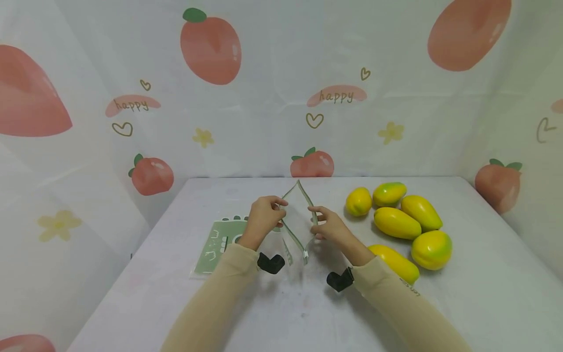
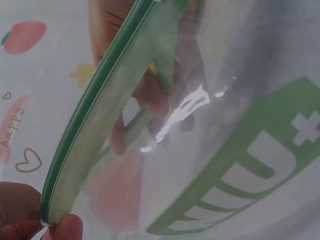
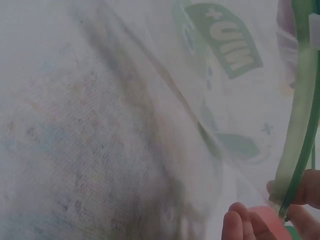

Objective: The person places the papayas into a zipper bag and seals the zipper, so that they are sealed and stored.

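Observation:
Between my two hands a clear zip bag [image 1: 293,236] with a green zip edge hangs over the table, its mouth spread into a diamond. My left hand [image 1: 263,217] pinches one side of the mouth between thumb and fingers. The opposite side is pinched by my right hand [image 1: 332,225]. A white slider [image 1: 306,253] sits at the near corner of the zip. Green print with white letters [image 2: 265,155] shows on the clear film in the left wrist view, where the right fingers appear through the bag. The right wrist view shows fingertips [image 3: 305,190] at the green zip edge.
Several yellow mangoes [image 1: 397,223], tinged green, lie on the right of the white table [image 1: 281,313], one beside the right forearm. A flat green printed packet [image 1: 206,249] lies at left, partly behind the left arm. A fruit-patterned cloth [image 1: 264,122] hangs behind.

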A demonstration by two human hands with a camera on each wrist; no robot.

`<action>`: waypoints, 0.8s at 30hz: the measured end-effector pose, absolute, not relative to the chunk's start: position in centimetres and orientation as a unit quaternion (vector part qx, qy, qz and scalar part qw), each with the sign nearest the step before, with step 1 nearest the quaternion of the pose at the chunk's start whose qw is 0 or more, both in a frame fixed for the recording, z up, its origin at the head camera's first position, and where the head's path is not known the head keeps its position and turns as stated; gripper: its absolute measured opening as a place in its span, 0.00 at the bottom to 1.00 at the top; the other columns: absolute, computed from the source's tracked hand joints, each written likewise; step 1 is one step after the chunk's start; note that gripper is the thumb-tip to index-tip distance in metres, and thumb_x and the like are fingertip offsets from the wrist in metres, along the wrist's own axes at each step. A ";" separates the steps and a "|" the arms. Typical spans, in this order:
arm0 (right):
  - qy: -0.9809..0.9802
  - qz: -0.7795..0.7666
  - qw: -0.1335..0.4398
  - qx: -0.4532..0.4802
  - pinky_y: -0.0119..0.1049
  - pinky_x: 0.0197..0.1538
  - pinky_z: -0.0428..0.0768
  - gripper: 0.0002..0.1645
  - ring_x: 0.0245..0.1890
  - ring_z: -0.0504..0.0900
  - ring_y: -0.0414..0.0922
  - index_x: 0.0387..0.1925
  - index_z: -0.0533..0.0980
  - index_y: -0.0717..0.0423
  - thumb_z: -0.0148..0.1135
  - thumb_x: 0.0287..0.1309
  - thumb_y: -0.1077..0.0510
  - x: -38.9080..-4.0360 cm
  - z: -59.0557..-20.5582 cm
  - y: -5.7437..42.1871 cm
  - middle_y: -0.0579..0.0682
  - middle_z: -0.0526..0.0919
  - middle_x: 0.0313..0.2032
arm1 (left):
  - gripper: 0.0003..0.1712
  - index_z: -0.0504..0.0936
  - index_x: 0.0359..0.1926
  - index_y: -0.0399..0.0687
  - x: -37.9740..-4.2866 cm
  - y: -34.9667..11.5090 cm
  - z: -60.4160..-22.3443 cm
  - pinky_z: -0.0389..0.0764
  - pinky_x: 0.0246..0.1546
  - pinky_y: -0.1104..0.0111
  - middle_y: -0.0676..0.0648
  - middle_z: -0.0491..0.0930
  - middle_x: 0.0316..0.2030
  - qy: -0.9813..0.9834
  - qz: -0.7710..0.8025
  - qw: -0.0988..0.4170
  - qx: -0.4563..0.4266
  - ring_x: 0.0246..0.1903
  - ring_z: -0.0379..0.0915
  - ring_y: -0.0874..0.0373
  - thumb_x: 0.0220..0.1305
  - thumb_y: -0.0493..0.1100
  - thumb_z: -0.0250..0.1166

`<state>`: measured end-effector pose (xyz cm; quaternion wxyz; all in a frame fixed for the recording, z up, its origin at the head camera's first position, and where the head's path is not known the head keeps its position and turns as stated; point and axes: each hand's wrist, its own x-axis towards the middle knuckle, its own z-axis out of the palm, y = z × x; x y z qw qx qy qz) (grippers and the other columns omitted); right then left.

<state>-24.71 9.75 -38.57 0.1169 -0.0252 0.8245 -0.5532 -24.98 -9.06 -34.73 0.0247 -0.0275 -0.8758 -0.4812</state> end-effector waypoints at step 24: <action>0.812 -0.570 0.114 -0.046 0.42 0.51 0.83 0.39 0.55 0.76 0.56 0.70 0.64 0.51 0.62 0.57 0.67 -24.7 -37.0 9.2 0.68 0.68 0.63 | 0.12 0.86 0.40 0.43 -24.9 -8.2 -34.8 0.83 0.22 0.71 0.48 0.74 0.25 -0.887 -0.460 0.018 -0.043 0.15 0.77 0.60 0.56 0.33 0.60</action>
